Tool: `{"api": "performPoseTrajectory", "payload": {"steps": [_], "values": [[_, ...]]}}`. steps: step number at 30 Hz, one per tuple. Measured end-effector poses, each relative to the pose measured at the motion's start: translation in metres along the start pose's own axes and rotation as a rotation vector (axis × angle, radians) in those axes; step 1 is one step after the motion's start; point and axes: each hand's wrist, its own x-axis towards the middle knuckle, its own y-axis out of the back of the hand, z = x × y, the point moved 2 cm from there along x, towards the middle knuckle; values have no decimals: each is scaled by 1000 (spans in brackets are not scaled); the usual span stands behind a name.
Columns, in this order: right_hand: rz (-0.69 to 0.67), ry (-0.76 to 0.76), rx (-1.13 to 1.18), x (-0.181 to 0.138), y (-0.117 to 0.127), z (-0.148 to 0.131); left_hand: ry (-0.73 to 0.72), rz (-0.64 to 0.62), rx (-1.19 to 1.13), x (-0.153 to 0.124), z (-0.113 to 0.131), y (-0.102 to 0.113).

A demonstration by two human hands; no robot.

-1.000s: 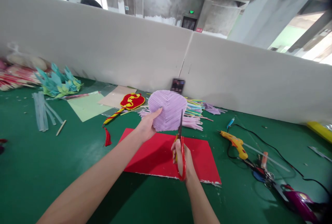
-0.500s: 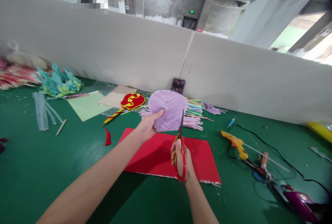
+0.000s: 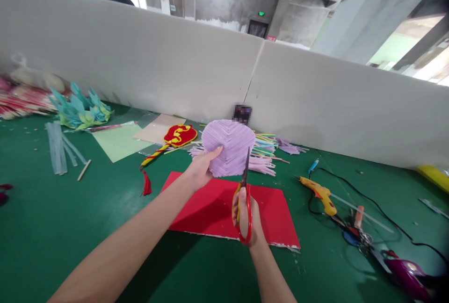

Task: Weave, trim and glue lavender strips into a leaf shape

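Note:
My left hand grips a rounded lilac fan-shaped piece by its lower left edge, thumb on the front. Its face is covered in slanting strips that meet along a middle line. Scissors with red and yellow handles are held in my right hand, blades pointing up at the right edge of the lilac piece. The blades look nearly closed; whether they bite into the edge I cannot tell. Below both hands lies a red board with a ragged white front edge.
Coloured chenille stems lie behind the lilac piece. A red and yellow fan with a tassel is left of it. At right are a yellow glue gun with its cord and a purple tool. A pale partition bounds the table.
The view has shifted very slightly. Both hands keep their holds, and the scissors stay at the right edge of the lilac piece.

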Motion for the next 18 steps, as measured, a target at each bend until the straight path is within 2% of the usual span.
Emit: {"api": "performPoseTrajectory", "payload": {"steps": [18], "values": [[95, 49, -73, -3, 1, 0, -21, -30, 12, 1, 0, 1]]}}
